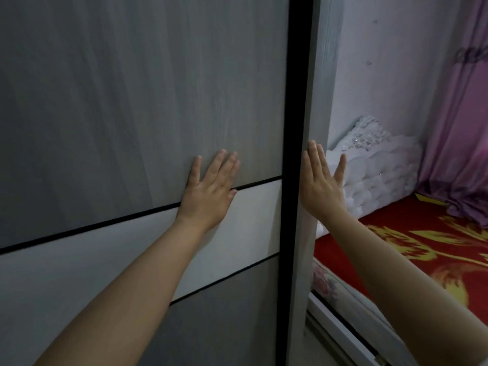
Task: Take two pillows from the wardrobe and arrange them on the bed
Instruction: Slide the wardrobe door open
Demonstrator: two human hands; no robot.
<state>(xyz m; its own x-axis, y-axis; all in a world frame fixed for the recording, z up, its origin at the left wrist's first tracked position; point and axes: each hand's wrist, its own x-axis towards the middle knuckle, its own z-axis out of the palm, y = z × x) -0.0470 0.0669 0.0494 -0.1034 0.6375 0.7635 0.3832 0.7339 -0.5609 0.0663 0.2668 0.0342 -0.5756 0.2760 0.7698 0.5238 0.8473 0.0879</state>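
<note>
Wardrobe door point(137, 107): grey wood-grain panel, filling the left and centre of the view, crossed by a paler band point(79, 262) edged with thin dark lines. A black vertical strip point(297, 128) runs down its right edge; a pale side panel point(317, 114) stands just beyond the strip. The door covers the interior, so no pillows are seen.

Left hand point(211, 196): flat against the door face, palm on the surface, fingers point(224, 165) extended and slightly spread, straddling the upper dark line of the pale band. It holds nothing.

Right hand point(322, 183): raised at the side panel beside the black strip, fingers point(314, 154) straight and together, thumb apart to the right. The fingertips lie against the panel edge; whether they hook around it cannot be told. It holds nothing.

Bed point(396, 249): to the right of the wardrobe, well below hand level, covered with a red cloth with yellow pattern. A white tufted headboard point(375, 159) stands at its far end against a pale wall point(390, 62). A purple curtain point(459, 128) hangs at the far right, its hem resting on the bed
</note>
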